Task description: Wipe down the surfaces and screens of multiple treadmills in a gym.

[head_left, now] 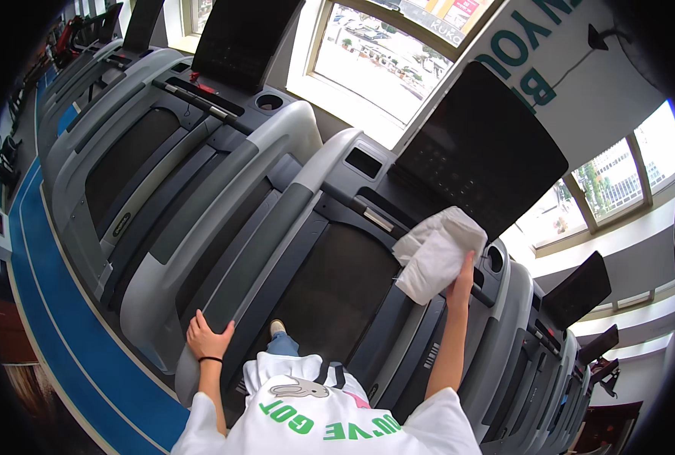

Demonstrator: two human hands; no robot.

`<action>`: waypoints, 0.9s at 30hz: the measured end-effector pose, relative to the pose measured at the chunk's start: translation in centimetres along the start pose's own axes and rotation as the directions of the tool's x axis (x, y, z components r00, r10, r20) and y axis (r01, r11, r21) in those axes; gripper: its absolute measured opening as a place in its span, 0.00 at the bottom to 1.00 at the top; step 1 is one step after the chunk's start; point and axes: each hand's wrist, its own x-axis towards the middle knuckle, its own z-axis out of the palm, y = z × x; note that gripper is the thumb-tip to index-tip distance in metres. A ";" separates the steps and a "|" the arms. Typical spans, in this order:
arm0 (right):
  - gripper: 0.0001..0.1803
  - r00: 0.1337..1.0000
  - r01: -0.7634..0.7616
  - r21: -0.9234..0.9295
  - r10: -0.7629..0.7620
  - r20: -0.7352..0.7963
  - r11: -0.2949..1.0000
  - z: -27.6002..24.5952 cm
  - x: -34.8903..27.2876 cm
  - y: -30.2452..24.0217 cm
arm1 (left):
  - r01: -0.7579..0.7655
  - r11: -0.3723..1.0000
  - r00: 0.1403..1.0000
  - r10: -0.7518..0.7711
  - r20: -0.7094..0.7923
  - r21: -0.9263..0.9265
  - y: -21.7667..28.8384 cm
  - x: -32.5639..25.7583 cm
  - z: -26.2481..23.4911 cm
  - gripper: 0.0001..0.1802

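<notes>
My right hand (462, 282) grips a white cloth (440, 254), fingers closed at its right edge. The cloth hangs in loose folds in front of the treadmill's dark console screen (485, 136), near the right cup holder (494, 259). Whether the cloth touches the console I cannot tell. At the lower left, my left hand (210, 341) rests on the treadmill's grey side handrail (258, 254), thumb apart from the fingers. Between the two rails lies the black running belt (337, 284), with one of my shoes (277, 327) at its near left edge.
Another treadmill (201, 152) stands close on the left, and more treadmills (538, 356) line up on the right. A blue floor strip (64, 296) runs behind the row at left. Windows (375, 64) and a lettered wall (572, 83) lie beyond the consoles.
</notes>
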 end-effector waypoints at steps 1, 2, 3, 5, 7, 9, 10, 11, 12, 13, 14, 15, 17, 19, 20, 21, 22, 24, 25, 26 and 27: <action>0.30 0.999 -0.019 0.066 0.016 0.034 0.998 2.4 1.0 0.1 | 0.010 1.000 1.000 -0.010 0.011 -0.007 0.2 0.1 -0.3 0.46; 0.30 0.997 0.012 -0.002 -0.012 0.072 1.000 5.0 2.2 0.6 | 0.023 1.000 0.999 -0.022 0.024 -0.014 0.2 0.0 -0.4 0.46; 0.30 0.993 0.048 -0.065 -0.041 0.109 0.997 7.4 3.4 1.1 | 0.012 1.000 1.000 -0.012 0.024 -0.026 0.1 0.0 -0.4 0.46; 0.29 0.975 0.153 -0.430 -0.064 0.215 0.890 10.8 7.3 4.4 | 0.043 0.998 0.998 -0.041 0.054 -0.035 0.5 -0.1 -0.7 0.47; 0.29 0.885 0.437 -0.605 -0.197 0.422 0.665 16.3 9.3 9.6 | 0.021 0.998 0.999 -0.019 0.037 -0.053 0.7 -0.1 -0.4 0.48; 0.31 0.702 0.712 -0.603 -0.347 0.622 0.359 22.6 7.4 14.9 | 0.020 0.999 0.999 -0.019 0.028 -0.041 0.5 -0.5 -0.2 0.49; 0.32 0.646 0.763 -0.606 -0.250 0.721 0.224 24.5 6.9 18.2 | 0.019 0.998 0.999 -0.017 0.044 -0.055 0.8 -0.1 -0.3 0.49; 0.34 0.585 0.811 -0.578 -0.131 0.800 0.091 25.9 6.7 20.9 | 0.027 0.998 0.999 -0.024 0.049 -0.059 0.6 -0.1 -0.1 0.49; 0.34 0.598 0.799 -0.599 -0.177 0.782 0.056 27.0 6.1 21.7 | 0.043 0.998 0.999 -0.041 0.035 -0.055 0.4 -0.3 -0.2 0.49; 0.34 0.611 0.782 -0.623 -0.222 0.760 0.020 27.9 5.7 22.2 | 0.057 0.997 0.998 -0.056 0.024 -0.054 0.3 -0.3 -0.2 0.49; 0.32 0.601 0.793 -0.609 -0.207 0.772 0.028 27.7 6.2 22.0 | 0.080 0.995 0.996 -0.078 0.032 -0.058 0.6 -0.6 -0.1 0.49; 0.32 0.602 0.792 -0.610 -0.205 0.772 0.031 28.1 6.8 22.0 | 0.081 0.995 0.996 -0.079 0.035 -0.055 0.4 -0.3 -0.1 0.49; 0.31 0.583 0.809 -0.588 -0.150 0.799 0.015 28.8 8.6 21.9 | 0.089 0.996 0.994 -0.088 0.060 -0.020 0.2 0.3 -0.3 0.49; 0.31 0.631 0.774 -0.634 -0.072 0.772 -0.010 30.3 12.7 21.2 | 0.101 0.995 0.992 -0.100 0.076 -0.019 0.3 0.8 -0.6 0.48; 0.31 0.661 0.748 -0.662 -0.032 0.750 -0.057 31.0 15.0 21.1 | 0.097 0.995 0.992 -0.095 0.081 -0.018 0.4 0.9 -0.8 0.48; 0.31 0.695 0.715 -0.691 0.003 0.719 -0.108 31.4 17.2 20.7 | 0.085 0.996 0.993 -0.083 0.086 -0.019 0.5 1.2 -0.9 0.47; 0.30 0.720 0.692 -0.713 0.028 0.694 -0.113 31.5 19.5 20.2 | 0.065 0.998 0.997 -0.066 0.046 0.003 0.6 1.4 -0.7 0.47; 0.30 0.738 0.671 -0.724 0.048 0.674 -0.159 32.4 23.2 19.9 | 0.098 0.995 0.993 -0.099 0.070 0.016 1.5 1.2 -1.4 0.48; 0.30 0.743 0.665 -0.727 0.049 0.668 -0.170 32.9 25.0 20.0 | 0.122 0.992 0.987 -0.123 0.099 0.019 1.9 1.1 -1.8 0.49; 0.31 0.777 0.628 -0.746 0.119 0.619 -0.221 33.5 26.7 20.1 | 0.144 0.989 0.981 -0.145 0.131 0.016 1.9 0.9 -1.8 0.48; 0.32 0.810 0.587 -0.760 0.182 0.558 -0.280 34.0 28.8 19.9 | 0.145 0.989 0.980 -0.147 0.136 0.026 2.4 1.5 -2.3 0.48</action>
